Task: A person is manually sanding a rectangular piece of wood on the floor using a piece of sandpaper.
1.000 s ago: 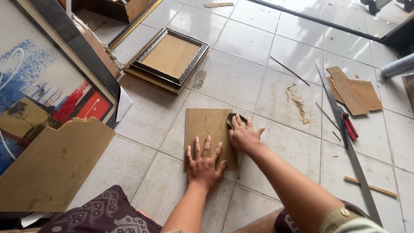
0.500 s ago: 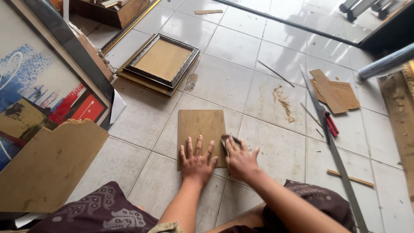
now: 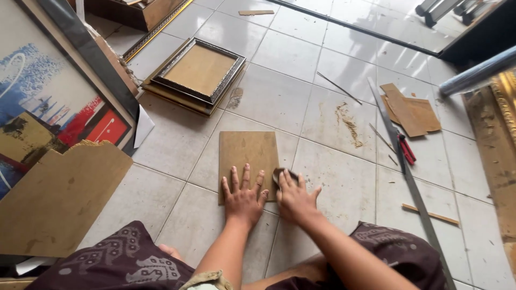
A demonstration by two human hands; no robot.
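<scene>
A rectangular brown hardboard panel (image 3: 247, 156) lies flat on the tiled floor in front of me. My left hand (image 3: 243, 196) presses flat on its near edge, fingers spread. My right hand (image 3: 294, 197) sits at the panel's near right corner, fingers closed over a small dark piece of sandpaper (image 3: 280, 174) held against the edge.
A framed board stack (image 3: 196, 72) lies at the back left. A painting (image 3: 48, 113) and a large cardboard piece (image 3: 59, 196) stand at the left. A long metal ruler (image 3: 406, 172), a red cutter (image 3: 406, 149), cardboard scraps (image 3: 411, 110) and a wood strip (image 3: 430, 214) lie at the right.
My right hand has slid with the sandpaper from the panel's far right edge down to its near right corner. My left hand stayed pressed on the panel.
</scene>
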